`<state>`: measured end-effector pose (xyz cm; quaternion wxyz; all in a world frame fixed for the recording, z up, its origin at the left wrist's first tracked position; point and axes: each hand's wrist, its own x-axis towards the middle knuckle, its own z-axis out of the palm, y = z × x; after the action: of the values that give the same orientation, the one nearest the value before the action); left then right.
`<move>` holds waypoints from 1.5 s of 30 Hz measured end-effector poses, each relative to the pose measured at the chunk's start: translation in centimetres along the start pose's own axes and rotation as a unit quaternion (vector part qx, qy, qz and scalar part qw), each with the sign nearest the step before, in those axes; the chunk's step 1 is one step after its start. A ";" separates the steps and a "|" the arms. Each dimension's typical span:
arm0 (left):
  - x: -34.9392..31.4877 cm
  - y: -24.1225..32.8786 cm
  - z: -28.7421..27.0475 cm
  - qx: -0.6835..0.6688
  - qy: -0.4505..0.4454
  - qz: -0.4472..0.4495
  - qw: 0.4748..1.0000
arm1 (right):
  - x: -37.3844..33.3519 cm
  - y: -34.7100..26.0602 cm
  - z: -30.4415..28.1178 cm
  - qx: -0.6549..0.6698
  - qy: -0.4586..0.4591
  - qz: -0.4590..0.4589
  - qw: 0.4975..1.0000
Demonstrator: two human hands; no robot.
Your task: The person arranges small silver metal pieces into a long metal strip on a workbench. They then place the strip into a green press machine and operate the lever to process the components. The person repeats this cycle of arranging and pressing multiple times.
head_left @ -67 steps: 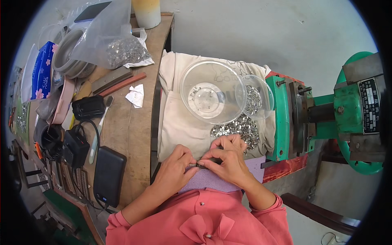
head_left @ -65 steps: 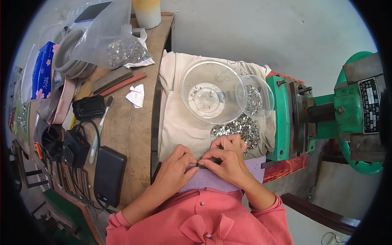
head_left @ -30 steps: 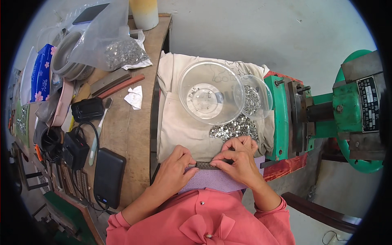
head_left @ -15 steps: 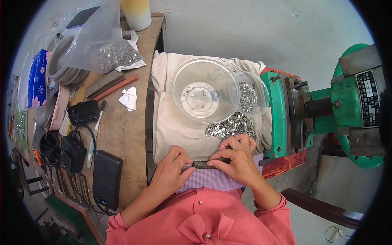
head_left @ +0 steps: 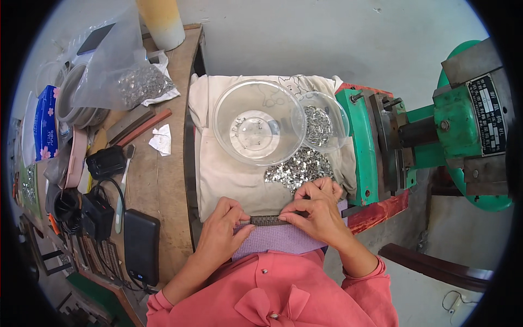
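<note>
A short, dark metal bar (head_left: pixel 265 220) with a row of slots or teeth lies crosswise at the near edge of the cloth. My left hand (head_left: pixel 223 226) pinches its left end between thumb and fingers. The fingertips of my right hand (head_left: pixel 313 210) are closed at its right end; whether they also hold a small part is hidden. Just beyond my right hand spreads a loose heap of small shiny metal pieces (head_left: pixel 299 169). Behind it stand a large clear plastic bowl (head_left: pixel 220 122) with a few pieces inside and a smaller clear dish (head_left: pixel 340 122) holding many more.
A beige cloth (head_left: pixel 210 180) and a purple checked cloth (head_left: pixel 272 240) cover the work surface. On the right stands a green machine (head_left: pixel 365 147). The wooden table (head_left: pixel 163 191) at left carries a black power bank (head_left: pixel 141 245), a toothbrush (head_left: pixel 121 201), chargers and a bag of metal pieces (head_left: pixel 141 87).
The whole view has shifted slightly, moving most things left. My left fingers have drawn a little away from the right hand, so more of the slotted bar shows between them.
</note>
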<state>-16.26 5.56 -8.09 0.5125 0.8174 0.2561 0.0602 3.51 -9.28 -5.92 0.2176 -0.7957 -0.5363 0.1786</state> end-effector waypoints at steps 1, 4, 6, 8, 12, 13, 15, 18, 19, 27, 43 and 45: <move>0.0 0.1 0.0 0.002 0.000 -0.001 1.000 | -0.1 0.0 -0.1 -0.001 0.001 0.001 1.000; 0.1 0.2 -0.1 0.003 -0.002 -0.011 1.000 | -0.1 0.1 -0.3 0.000 -0.003 0.004 1.000; 0.0 0.3 -0.1 0.001 -0.003 -0.018 1.000 | 0.2 -0.1 -0.2 0.002 -0.005 0.005 1.000; 0.0 0.3 -0.1 0.000 -0.001 -0.017 1.000 | 0.1 0.0 -0.1 0.004 -0.005 0.004 1.000; 0.0 0.2 0.1 -0.007 0.007 -0.019 1.000 | -0.3 0.4 -0.5 -0.007 -0.003 0.002 1.000; 0.0 0.2 0.1 -0.005 0.009 -0.017 1.000 | -0.2 0.4 -0.5 -0.005 -0.003 0.000 1.000; 0.0 0.2 0.0 -0.002 0.008 -0.011 1.000 | -0.1 0.2 -0.6 -0.002 -0.002 0.001 1.000; 0.1 0.4 -0.1 -0.001 0.006 -0.016 1.000 | -0.1 0.2 -0.4 0.001 -0.006 0.008 1.000; 0.1 0.4 -0.1 -0.002 0.006 -0.015 1.000 | -0.2 0.3 -0.5 0.000 -0.007 0.010 1.000; 0.1 0.3 0.0 0.004 0.015 -0.009 1.000 | -0.5 0.7 -1.5 0.002 -0.025 0.022 0.999; -0.2 -0.2 0.2 0.009 0.013 -0.014 1.000 | 2.5 -2.6 2.1 0.048 -0.009 -0.063 0.997; -0.1 -0.1 0.2 0.004 0.011 -0.022 1.000 | 2.6 -2.5 2.6 0.035 -0.011 -0.068 0.997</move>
<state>-16.35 5.37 -8.22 0.5081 0.8126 0.2798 0.0566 1.12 -5.65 -6.89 0.2506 -0.7474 -0.5848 0.1912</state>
